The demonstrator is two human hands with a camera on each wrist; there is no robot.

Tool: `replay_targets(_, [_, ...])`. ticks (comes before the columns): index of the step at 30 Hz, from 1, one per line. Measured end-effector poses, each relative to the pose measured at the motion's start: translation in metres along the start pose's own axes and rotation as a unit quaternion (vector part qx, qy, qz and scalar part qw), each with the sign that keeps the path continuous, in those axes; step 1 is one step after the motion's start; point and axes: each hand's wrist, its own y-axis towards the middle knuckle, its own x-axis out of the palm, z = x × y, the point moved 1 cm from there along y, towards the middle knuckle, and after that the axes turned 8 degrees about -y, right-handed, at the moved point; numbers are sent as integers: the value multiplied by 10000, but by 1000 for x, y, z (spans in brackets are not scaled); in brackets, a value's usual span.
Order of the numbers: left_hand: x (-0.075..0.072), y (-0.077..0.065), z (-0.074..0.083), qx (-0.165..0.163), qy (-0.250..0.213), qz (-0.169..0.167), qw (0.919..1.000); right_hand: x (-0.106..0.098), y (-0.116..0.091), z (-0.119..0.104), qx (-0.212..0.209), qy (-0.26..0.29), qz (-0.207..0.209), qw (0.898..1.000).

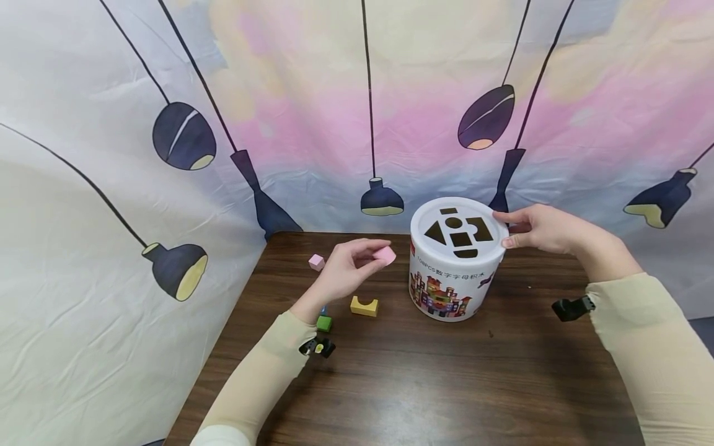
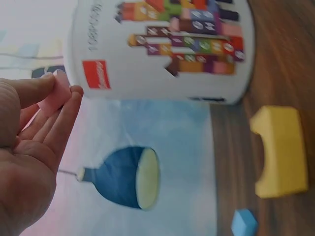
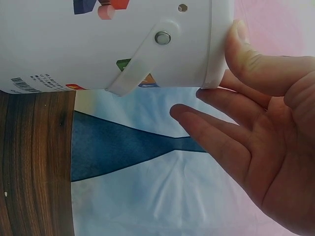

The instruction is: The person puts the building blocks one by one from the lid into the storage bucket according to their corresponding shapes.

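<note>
A pink block [image 1: 384,254] is pinched between the thumb and fingers of my left hand [image 1: 347,267], raised just left of the white bucket [image 1: 449,288]. In the left wrist view the pink block [image 2: 56,93] overlaps the bucket's top edge. The bucket stands upright, its white lid [image 1: 421,217] cut with several shaped holes: a triangle, a circle, rectangles, an arch and a half-round. My right hand [image 1: 552,232] touches the lid's right rim with thumb and fingertips, its fingers mostly straight. In the right wrist view, two fingers [image 3: 216,132] extend past the rim.
On the brown wooden table [image 1: 413,378] lie a yellow arch block [image 1: 364,307], a green block [image 1: 324,323], a small pink cube [image 1: 316,262] and a blue block [image 2: 244,222]. A cloth printed with lamps [image 1: 334,124] hangs behind the table. The bucket has a white handle [image 3: 142,59].
</note>
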Motion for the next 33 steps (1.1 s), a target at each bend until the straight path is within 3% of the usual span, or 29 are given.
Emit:
replay_targets(5, [9,15,19,367,-120,2,9993,-1,1,-1,-6,15,-10,10000])
replay_targets(15, [30,41,46,652,-108,-95,9978,-2,2,-1,38,62,-16,10000])
replay_targets(20, [48,53,53,777,-143,-297,9964,-1,0,1,32,65,-55,10000])
replay_targets(26, [68,66,58,685,-111,-494,9964,-1,-1,-1,46,93,-34,9999])
replay_targets(33, [83,76,58,687,125,-613,9957,-1,-1,-2,45,77,-23,10000])
